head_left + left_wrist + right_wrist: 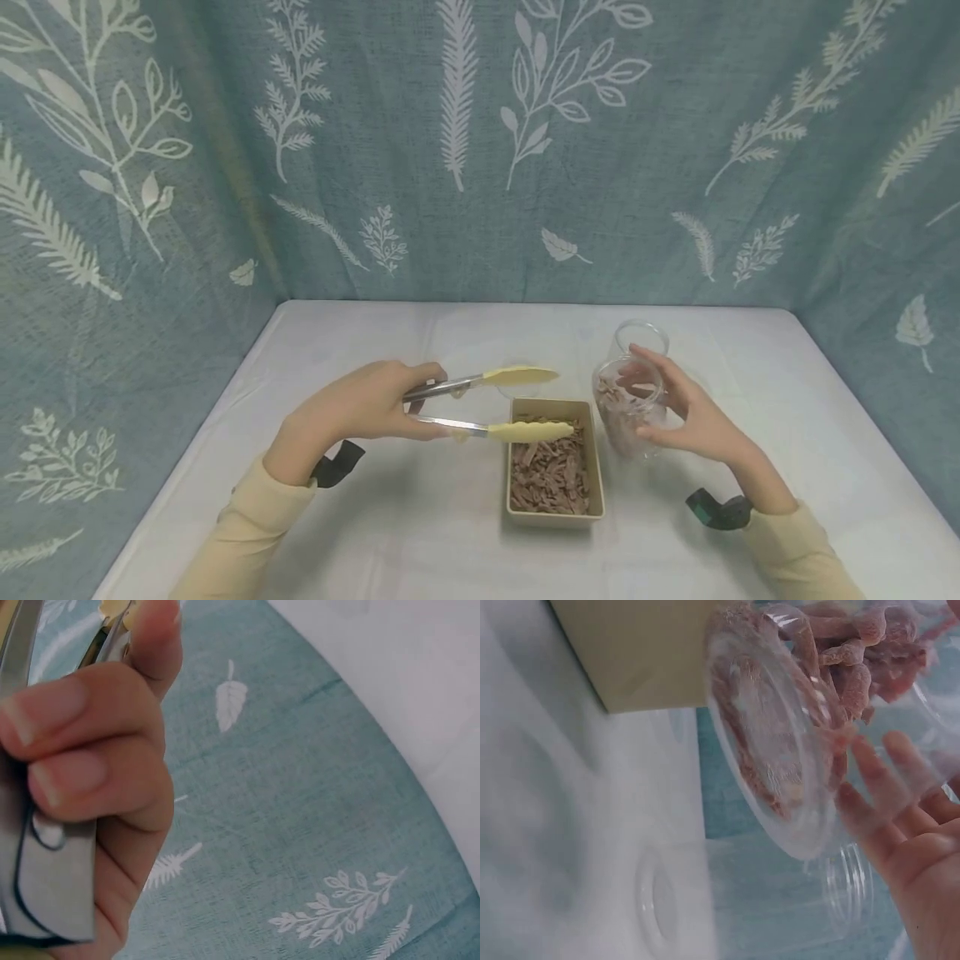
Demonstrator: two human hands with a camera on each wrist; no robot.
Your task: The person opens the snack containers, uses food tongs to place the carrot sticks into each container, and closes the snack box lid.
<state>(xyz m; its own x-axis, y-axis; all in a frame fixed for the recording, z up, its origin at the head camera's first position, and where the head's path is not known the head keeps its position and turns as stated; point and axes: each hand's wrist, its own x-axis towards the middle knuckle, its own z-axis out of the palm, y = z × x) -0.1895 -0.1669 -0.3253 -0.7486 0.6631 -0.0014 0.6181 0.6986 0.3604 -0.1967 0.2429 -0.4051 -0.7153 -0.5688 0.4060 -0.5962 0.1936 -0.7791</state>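
My left hand [375, 404] grips a pair of metal tongs [450, 387] with yellow tips; its two arms are spread apart over the far part of a beige rectangular box [555, 521]. In the left wrist view my fingers curl round the tongs' steel handle [56, 877]. Brownish-pink dried meat strips [547, 483] fill the box. To the right of the box, my right hand [697, 417] holds a clear plastic jar [622, 433] with similar strips in it. The right wrist view shows my fingers along the side of this jar, near its round base [769, 742].
A second clear jar [641, 325] stands right behind the held one. A clear round lid [517, 387] lies on the white table [405, 525] beyond the box, partly hidden by the tongs. A blue-green leaf-patterned curtain [420, 167] encloses the back and sides.
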